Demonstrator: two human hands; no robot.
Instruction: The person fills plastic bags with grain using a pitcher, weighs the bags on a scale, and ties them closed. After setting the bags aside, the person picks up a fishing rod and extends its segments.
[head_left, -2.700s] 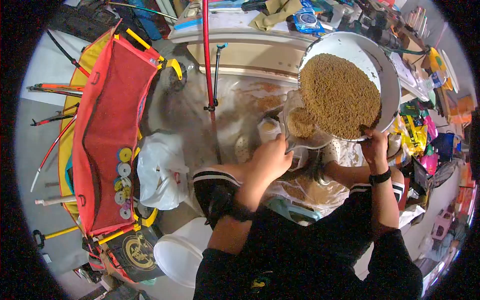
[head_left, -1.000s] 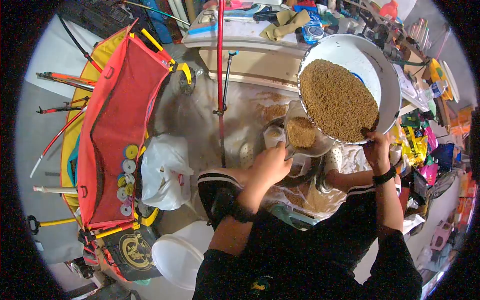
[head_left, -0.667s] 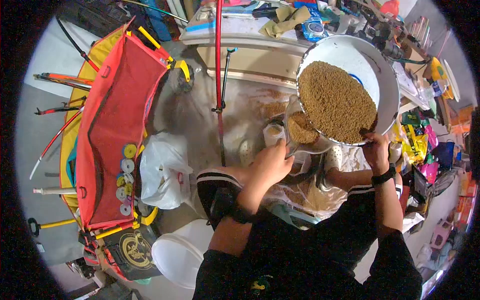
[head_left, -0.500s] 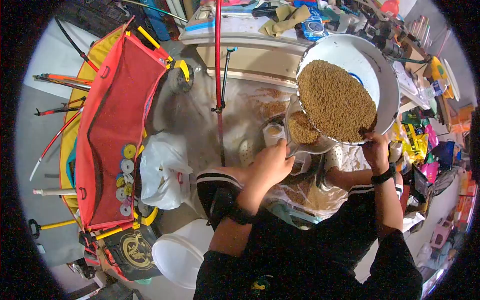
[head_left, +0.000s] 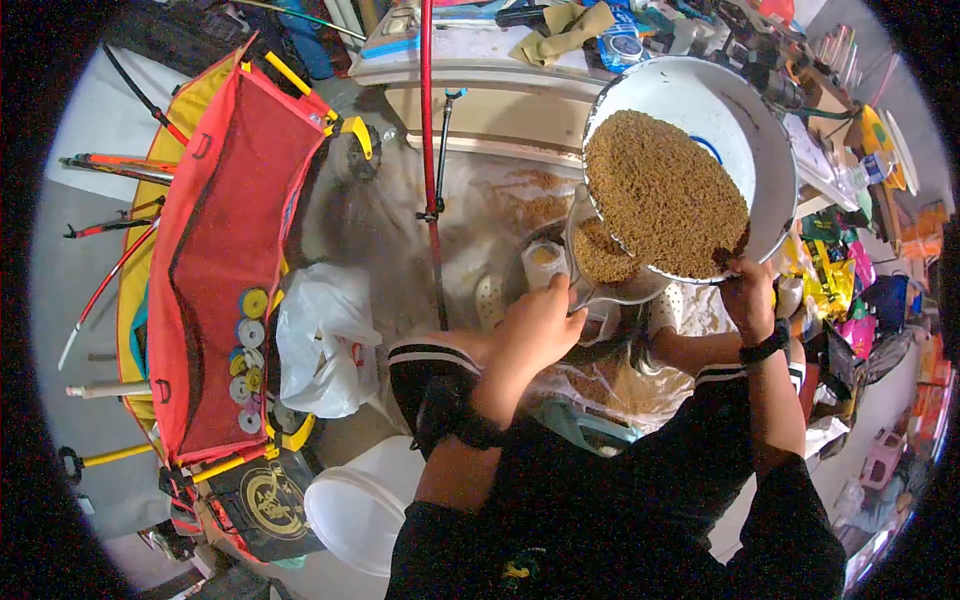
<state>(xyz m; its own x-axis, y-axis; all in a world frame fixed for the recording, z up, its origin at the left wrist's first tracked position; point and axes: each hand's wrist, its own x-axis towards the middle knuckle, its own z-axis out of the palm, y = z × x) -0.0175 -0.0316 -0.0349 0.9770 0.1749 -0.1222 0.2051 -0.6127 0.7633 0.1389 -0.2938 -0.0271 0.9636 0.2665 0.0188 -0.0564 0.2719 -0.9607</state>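
Observation:
A wide white enamel basin (head_left: pixel 745 115) with a dark rim is tilted toward the left, and brown pellet-like grains (head_left: pixel 668 195) heap against its lower side. My right hand (head_left: pixel 750 297) is closed on the basin's near rim. My left hand (head_left: pixel 540 325) is closed at the near edge of a smaller round grey vessel (head_left: pixel 650 292), whose exact kind I cannot make out. Some of the same grains (head_left: pixel 603 255) lie in that vessel, under the basin's lip, which partly covers it. Just left of it, a whitish cup (head_left: pixel 543 260) shows below my left fingers.
A red and yellow bag on a frame (head_left: pixel 225 250) stands at left, beside a white plastic bag (head_left: pixel 325 340). A white bucket (head_left: pixel 360 510) is near my left elbow. A red pole (head_left: pixel 427 120) rises in front. A cluttered table (head_left: pixel 480 65) stands beyond, and plastic sheeting (head_left: pixel 385 225) covers the floor.
The whole view has shifted slightly left and up. Both hands keep their holds, and the basin stays tilted over the smaller vessel.

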